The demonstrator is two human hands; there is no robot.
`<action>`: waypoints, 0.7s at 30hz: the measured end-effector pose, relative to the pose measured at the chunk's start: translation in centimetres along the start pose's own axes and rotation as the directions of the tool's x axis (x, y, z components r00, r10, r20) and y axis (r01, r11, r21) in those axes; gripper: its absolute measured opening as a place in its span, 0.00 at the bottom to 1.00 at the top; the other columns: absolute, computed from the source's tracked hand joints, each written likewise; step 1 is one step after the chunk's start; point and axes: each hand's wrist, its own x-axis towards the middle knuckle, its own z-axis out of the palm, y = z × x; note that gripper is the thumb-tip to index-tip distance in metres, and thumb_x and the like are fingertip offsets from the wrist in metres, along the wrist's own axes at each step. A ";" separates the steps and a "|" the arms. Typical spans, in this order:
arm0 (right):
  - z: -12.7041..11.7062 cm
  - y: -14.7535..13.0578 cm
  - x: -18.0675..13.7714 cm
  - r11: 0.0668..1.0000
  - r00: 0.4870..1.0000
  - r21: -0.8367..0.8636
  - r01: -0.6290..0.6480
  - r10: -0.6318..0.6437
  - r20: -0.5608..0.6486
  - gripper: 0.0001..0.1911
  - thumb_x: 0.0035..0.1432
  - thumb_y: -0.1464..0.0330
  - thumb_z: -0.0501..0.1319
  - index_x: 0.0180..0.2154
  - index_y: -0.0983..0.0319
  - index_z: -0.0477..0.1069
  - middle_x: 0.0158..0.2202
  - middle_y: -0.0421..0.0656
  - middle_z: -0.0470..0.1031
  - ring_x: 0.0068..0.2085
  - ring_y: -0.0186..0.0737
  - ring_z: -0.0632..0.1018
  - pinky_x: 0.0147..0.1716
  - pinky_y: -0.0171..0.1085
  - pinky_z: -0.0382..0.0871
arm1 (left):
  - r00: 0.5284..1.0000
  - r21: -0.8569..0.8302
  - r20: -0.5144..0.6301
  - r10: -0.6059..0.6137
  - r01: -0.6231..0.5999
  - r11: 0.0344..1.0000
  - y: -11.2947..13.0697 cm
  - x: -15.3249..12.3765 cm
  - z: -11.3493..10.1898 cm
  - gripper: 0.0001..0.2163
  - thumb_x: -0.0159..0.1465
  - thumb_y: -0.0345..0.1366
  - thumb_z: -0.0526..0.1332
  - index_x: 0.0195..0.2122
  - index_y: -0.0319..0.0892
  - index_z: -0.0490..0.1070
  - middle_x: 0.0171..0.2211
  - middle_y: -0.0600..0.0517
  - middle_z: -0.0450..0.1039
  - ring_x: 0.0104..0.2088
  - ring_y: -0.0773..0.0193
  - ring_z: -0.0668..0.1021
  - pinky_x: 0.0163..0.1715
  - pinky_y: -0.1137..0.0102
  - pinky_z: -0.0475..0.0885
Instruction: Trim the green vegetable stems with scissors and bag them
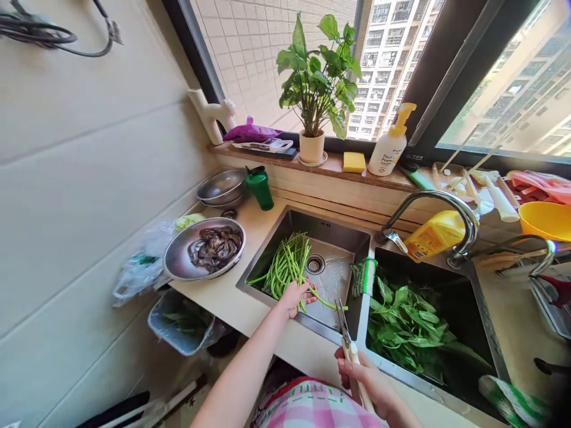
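Observation:
My left hand [295,296] reaches into the left sink basin [339,238] and grips the near end of a bundle of long green beans [285,264] lying there. My right hand [370,380] holds a pair of kitchen scissors [345,330] by their pale handles, blades pointing up toward the loose bean ends near the divider between the basins. The blades look slightly apart.
The right basin holds leafy greens [405,327] under a curved tap [446,223]. A metal plate of dark food [205,249], a steel bowl [223,187] and a green bottle [260,187] stand left of the sink. A potted plant [314,89], soap bottle [391,145] and sponge [354,161] line the sill. A bin [181,324] sits below the counter.

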 end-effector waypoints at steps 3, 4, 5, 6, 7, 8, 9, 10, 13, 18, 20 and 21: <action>1.0 0.2 -0.5 0.996 0.998 -0.060 0.061 -0.062 -0.020 0.19 0.37 0.61 0.67 0.33 0.60 0.67 0.25 0.37 0.66 0.28 0.35 0.68 0.28 0.35 0.59 | 0.990 -0.093 -0.002 0.139 -0.139 0.986 0.9 -2.0 -0.7 0.14 0.55 0.40 0.66 0.35 0.41 0.63 0.37 0.46 0.77 0.33 0.63 0.81 0.32 0.71 0.75; 1.3 0.3 -0.5 0.994 0.996 -0.078 0.081 -0.083 -0.027 0.18 0.36 0.63 0.66 0.33 0.60 0.67 0.26 0.37 0.66 0.29 0.36 0.68 0.29 0.35 0.59 | 0.980 -0.119 -0.026 0.196 -0.198 0.973 1.2 -2.8 -1.1 0.14 0.55 0.41 0.66 0.35 0.41 0.63 0.38 0.46 0.77 0.35 0.62 0.81 0.34 0.70 0.75; 1.7 0.4 -0.4 0.991 0.995 -0.097 0.096 -0.099 -0.028 0.16 0.36 0.65 0.65 0.32 0.59 0.67 0.26 0.37 0.66 0.29 0.37 0.68 0.30 0.35 0.59 | 0.966 -0.145 -0.052 0.253 -0.258 0.955 1.5 -3.6 -1.7 0.14 0.55 0.41 0.65 0.35 0.42 0.63 0.39 0.46 0.77 0.36 0.62 0.81 0.36 0.70 0.75; 2.2 0.4 -0.2 0.987 0.994 -0.124 0.102 -0.106 -0.024 0.15 0.36 0.66 0.64 0.32 0.59 0.67 0.26 0.37 0.66 0.29 0.37 0.68 0.30 0.36 0.59 | 0.948 -0.169 -0.080 0.307 -0.317 0.933 1.8 -4.4 -2.4 0.14 0.55 0.42 0.65 0.35 0.42 0.63 0.40 0.47 0.76 0.38 0.62 0.80 0.38 0.69 0.75; 2.8 0.3 0.2 0.981 0.994 -0.163 0.103 -0.107 -0.011 0.14 0.36 0.66 0.63 0.31 0.59 0.67 0.26 0.37 0.66 0.30 0.37 0.67 0.31 0.36 0.59 | 0.928 -0.186 -0.113 0.356 -0.371 0.910 2.1 -5.4 -3.3 0.14 0.55 0.42 0.65 0.35 0.43 0.62 0.41 0.47 0.76 0.39 0.61 0.80 0.40 0.67 0.75; 3.6 0.2 0.8 0.972 0.995 -0.212 0.102 -0.102 0.008 0.14 0.37 0.66 0.62 0.31 0.59 0.67 0.27 0.38 0.66 0.30 0.38 0.67 0.31 0.36 0.59 | 0.905 -0.195 -0.151 0.398 -0.422 0.885 2.3 -6.4 -4.4 0.14 0.55 0.43 0.65 0.35 0.43 0.62 0.41 0.48 0.76 0.40 0.61 0.80 0.41 0.66 0.74; 4.5 0.0 1.4 0.958 0.995 -0.269 0.099 -0.093 0.036 0.13 0.38 0.66 0.62 0.31 0.59 0.66 0.26 0.38 0.66 0.30 0.38 0.67 0.31 0.37 0.59 | 0.881 -0.199 -0.195 0.431 -0.466 0.862 2.4 -7.5 -5.7 0.15 0.55 0.43 0.65 0.35 0.43 0.62 0.41 0.48 0.76 0.41 0.60 0.80 0.42 0.65 0.74; 5.6 -0.2 2.2 0.938 0.995 -0.332 0.094 -0.076 0.068 0.12 0.39 0.66 0.62 0.30 0.59 0.66 0.26 0.38 0.65 0.29 0.38 0.67 0.31 0.37 0.59 | 0.855 -0.199 -0.245 0.457 -0.506 0.839 2.4 -8.6 -7.1 0.15 0.54 0.43 0.66 0.35 0.43 0.62 0.40 0.48 0.76 0.41 0.59 0.80 0.42 0.64 0.74; 9.9 -0.6 4.9 0.865 0.984 -0.496 0.071 0.021 0.178 0.11 0.41 0.66 0.62 0.30 0.60 0.65 0.25 0.37 0.65 0.27 0.37 0.66 0.30 0.37 0.58 | 0.763 -0.194 -0.413 0.497 -0.607 0.771 1.8 -12.0 -11.7 0.16 0.53 0.42 0.68 0.35 0.43 0.62 0.38 0.50 0.76 0.42 0.57 0.79 0.43 0.62 0.74; 19.3 1.0 9.6 0.788 0.916 -0.615 0.045 0.213 0.340 0.10 0.41 0.67 0.62 0.27 0.61 0.61 0.23 0.36 0.64 0.23 0.32 0.64 0.23 0.34 0.57 | 0.609 -0.186 -0.654 0.449 -0.705 0.684 -0.1 -16.5 -18.9 0.17 0.52 0.42 0.68 0.34 0.42 0.61 0.38 0.49 0.77 0.41 0.58 0.80 0.45 0.60 0.72; 22.9 2.2 11.1 0.744 0.890 -0.668 0.021 0.291 0.352 0.09 0.44 0.68 0.61 0.27 0.61 0.60 0.20 0.35 0.64 0.20 0.31 0.63 0.20 0.33 0.54 | 0.554 -0.177 -0.716 0.424 -0.732 0.657 -0.8 -17.6 -21.5 0.17 0.52 0.42 0.68 0.34 0.42 0.62 0.38 0.49 0.77 0.40 0.58 0.80 0.45 0.60 0.72; 24.5 2.8 11.8 0.721 0.881 -0.693 0.009 0.322 0.347 0.09 0.45 0.67 0.61 0.27 0.61 0.60 0.20 0.35 0.64 0.19 0.30 0.62 0.19 0.32 0.53 | 0.522 -0.165 -0.744 0.416 -0.748 0.643 -1.1 -18.0 -22.6 0.17 0.52 0.43 0.68 0.34 0.42 0.62 0.38 0.49 0.77 0.40 0.58 0.80 0.45 0.59 0.72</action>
